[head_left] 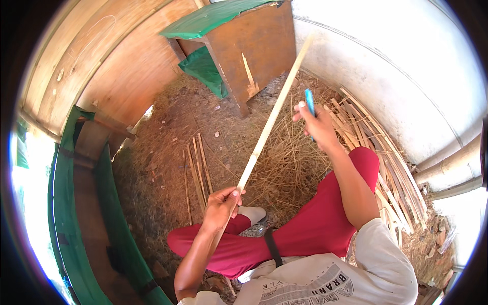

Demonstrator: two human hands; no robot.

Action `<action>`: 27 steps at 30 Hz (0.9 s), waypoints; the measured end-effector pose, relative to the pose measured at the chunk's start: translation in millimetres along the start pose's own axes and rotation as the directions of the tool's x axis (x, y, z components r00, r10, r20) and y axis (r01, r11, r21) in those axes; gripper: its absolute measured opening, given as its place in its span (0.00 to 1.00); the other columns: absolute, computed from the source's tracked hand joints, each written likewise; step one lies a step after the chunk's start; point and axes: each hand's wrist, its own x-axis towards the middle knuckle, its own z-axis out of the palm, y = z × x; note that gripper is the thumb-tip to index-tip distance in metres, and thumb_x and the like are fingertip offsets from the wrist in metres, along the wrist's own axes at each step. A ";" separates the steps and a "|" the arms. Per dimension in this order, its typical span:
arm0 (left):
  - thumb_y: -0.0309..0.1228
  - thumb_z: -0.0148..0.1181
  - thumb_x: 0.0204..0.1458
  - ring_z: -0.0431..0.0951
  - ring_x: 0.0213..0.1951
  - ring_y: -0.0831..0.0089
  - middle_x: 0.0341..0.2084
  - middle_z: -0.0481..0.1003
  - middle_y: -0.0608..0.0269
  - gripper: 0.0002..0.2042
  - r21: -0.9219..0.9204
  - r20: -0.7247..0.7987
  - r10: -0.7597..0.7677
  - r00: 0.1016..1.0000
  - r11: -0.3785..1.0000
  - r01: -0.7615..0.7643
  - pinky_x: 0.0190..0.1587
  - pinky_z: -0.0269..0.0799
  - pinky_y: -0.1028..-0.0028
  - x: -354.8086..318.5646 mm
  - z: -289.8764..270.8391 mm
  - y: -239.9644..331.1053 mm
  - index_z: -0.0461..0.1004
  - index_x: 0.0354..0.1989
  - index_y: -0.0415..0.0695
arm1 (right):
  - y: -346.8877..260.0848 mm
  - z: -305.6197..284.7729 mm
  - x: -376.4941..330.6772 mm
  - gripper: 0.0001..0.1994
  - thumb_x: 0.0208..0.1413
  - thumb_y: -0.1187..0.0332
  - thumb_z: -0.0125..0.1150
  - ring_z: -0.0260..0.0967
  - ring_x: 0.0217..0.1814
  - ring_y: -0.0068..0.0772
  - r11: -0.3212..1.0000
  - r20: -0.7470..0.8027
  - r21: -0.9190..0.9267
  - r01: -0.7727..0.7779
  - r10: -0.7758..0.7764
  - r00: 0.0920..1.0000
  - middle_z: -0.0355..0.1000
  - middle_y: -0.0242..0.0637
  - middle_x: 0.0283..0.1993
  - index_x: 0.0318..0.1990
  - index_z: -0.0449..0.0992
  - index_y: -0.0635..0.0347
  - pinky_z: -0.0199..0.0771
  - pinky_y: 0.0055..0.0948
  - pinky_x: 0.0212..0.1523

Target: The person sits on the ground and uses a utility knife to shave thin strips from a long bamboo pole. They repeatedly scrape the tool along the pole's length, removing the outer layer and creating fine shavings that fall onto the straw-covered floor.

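Two hands busy: left hand (219, 206) grip holds bamboo strip (269, 122); right hand (316, 124) grip holds blue-handled tool (309, 99).

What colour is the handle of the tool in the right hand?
Bright blue handle, gripped in the right hand; the head view shows it.

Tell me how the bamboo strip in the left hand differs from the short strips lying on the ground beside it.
The held bamboo strip is long, pale and raised at a slant, gripped near its lower end by the left hand. The short strips on the ground are shorter, browner and lie flat, untouched by either hand. Both are thin, straight slivers.
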 end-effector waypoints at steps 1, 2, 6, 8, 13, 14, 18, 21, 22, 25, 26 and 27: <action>0.33 0.53 0.67 0.69 0.19 0.79 0.25 0.73 0.64 0.14 -0.086 0.032 -0.059 0.998 0.994 0.061 0.21 0.65 0.79 -0.4 -0.8 0.1 0.76 0.48 0.33 | 7.2 4.7 -2.4 0.23 0.69 0.50 0.49 0.61 0.19 0.18 0.995 0.047 -0.099 0.022 -0.017 0.999 0.77 0.38 0.31 0.46 0.77 0.66 0.68 0.27 0.22; 0.31 0.52 0.67 0.68 0.19 0.81 0.25 0.73 0.64 0.13 -0.119 0.053 -0.100 0.994 0.987 0.106 0.21 0.65 0.79 -1.1 0.0 0.6 0.76 0.49 0.33 | 15.6 8.5 -4.2 0.25 0.70 0.50 0.47 0.60 0.18 0.19 0.979 0.093 -0.200 0.048 -0.029 0.995 0.76 0.37 0.30 0.47 0.77 0.66 0.68 0.27 0.22; 0.30 0.52 0.67 0.65 0.18 0.82 0.24 0.72 0.65 0.12 -0.234 0.042 -0.175 0.984 0.956 0.180 0.19 0.61 0.81 0.8 -2.6 -13.9 0.76 0.48 0.34 | 7.8 34.8 -31.0 0.25 0.71 0.52 0.41 0.64 0.17 0.25 0.829 0.292 -0.528 0.186 -0.028 0.956 0.72 0.36 0.22 0.50 0.77 0.67 0.69 0.33 0.20; 0.30 0.52 0.67 0.63 0.17 0.83 0.24 0.72 0.65 0.12 -0.275 0.003 -0.187 0.982 0.944 0.181 0.18 0.58 0.81 1.9 -2.2 -17.6 0.76 0.48 0.34 | 8.8 43.1 -41.7 0.24 0.71 0.53 0.43 0.68 0.17 0.29 0.737 0.374 -0.616 0.278 -0.037 0.927 0.72 0.38 0.21 0.51 0.77 0.68 0.71 0.35 0.21; 0.30 0.52 0.67 0.61 0.16 0.84 0.22 0.70 0.66 0.11 -0.198 -0.115 -0.124 0.986 0.975 0.100 0.17 0.53 0.82 1.2 4.3 -18.7 0.77 0.45 0.34 | 40.5 53.4 -52.6 0.22 0.68 0.56 0.48 0.75 0.21 0.44 0.623 0.424 -0.607 0.493 -0.270 0.864 0.76 0.46 0.24 0.54 0.76 0.67 0.75 0.42 0.25; 0.30 0.52 0.67 0.60 0.15 0.85 0.21 0.70 0.67 0.11 -0.187 -0.144 -0.115 0.983 0.978 0.087 0.17 0.53 0.82 0.6 4.3 -19.9 0.77 0.45 0.34 | 41.5 55.2 -53.7 0.21 0.67 0.57 0.50 0.76 0.23 0.49 0.639 0.426 -0.590 0.494 -0.273 0.863 0.77 0.49 0.25 0.54 0.76 0.67 0.76 0.45 0.26; 0.29 0.52 0.66 0.59 0.15 0.86 0.20 0.69 0.68 0.11 -0.147 -0.175 -0.124 0.977 0.984 0.098 0.16 0.51 0.82 -0.5 3.7 -20.5 0.78 0.43 0.34 | 42.6 58.0 -54.1 0.21 0.67 0.56 0.51 0.76 0.23 0.49 0.626 0.448 -0.611 0.486 -0.233 0.863 0.77 0.49 0.26 0.54 0.76 0.66 0.76 0.45 0.26; 0.29 0.52 0.66 0.58 0.14 0.86 0.19 0.67 0.69 0.11 -0.189 -0.141 -0.172 0.975 0.971 0.144 0.15 0.50 0.82 -3.3 2.7 -18.2 0.77 0.43 0.33 | 45.5 59.6 -55.7 0.22 0.66 0.54 0.52 0.76 0.23 0.49 0.616 0.447 -0.612 0.496 -0.248 0.859 0.77 0.49 0.25 0.53 0.78 0.65 0.76 0.45 0.25; 0.29 0.51 0.67 0.58 0.13 0.86 0.18 0.67 0.70 0.12 -0.226 -0.110 -0.192 0.975 0.960 0.164 0.15 0.50 0.81 -4.3 1.5 -17.6 0.77 0.43 0.33 | 46.3 60.1 -55.9 0.22 0.66 0.54 0.53 0.76 0.22 0.49 0.613 0.451 -0.610 0.502 -0.251 0.856 0.77 0.49 0.24 0.52 0.78 0.65 0.76 0.45 0.24; 0.30 0.49 0.67 0.57 0.13 0.85 0.16 0.64 0.70 0.13 -0.323 -0.024 -0.239 0.971 0.921 0.219 0.14 0.49 0.81 -4.4 -0.8 -16.6 0.75 0.45 0.31 | 52.3 59.3 -55.8 0.23 0.64 0.52 0.54 0.75 0.20 0.47 0.610 0.445 -0.593 0.526 -0.295 0.845 0.76 0.47 0.22 0.52 0.78 0.64 0.75 0.44 0.23; 0.31 0.49 0.67 0.56 0.12 0.85 0.16 0.63 0.71 0.13 -0.353 0.000 -0.254 0.967 0.905 0.237 0.14 0.48 0.81 -4.9 -1.7 -17.7 0.75 0.45 0.31 | 52.0 60.1 -56.2 0.23 0.64 0.51 0.55 0.75 0.20 0.47 0.611 0.443 -0.583 0.536 -0.315 0.840 0.76 0.46 0.21 0.52 0.79 0.64 0.75 0.44 0.23; 0.31 0.48 0.67 0.56 0.12 0.85 0.16 0.63 0.71 0.14 -0.353 0.012 -0.257 0.966 0.903 0.244 0.14 0.48 0.80 -5.2 -2.1 -18.7 0.74 0.46 0.31 | 51.3 60.3 -56.5 0.23 0.64 0.51 0.55 0.75 0.20 0.46 0.608 0.439 -0.589 0.533 -0.313 0.842 0.75 0.46 0.21 0.51 0.79 0.62 0.75 0.44 0.23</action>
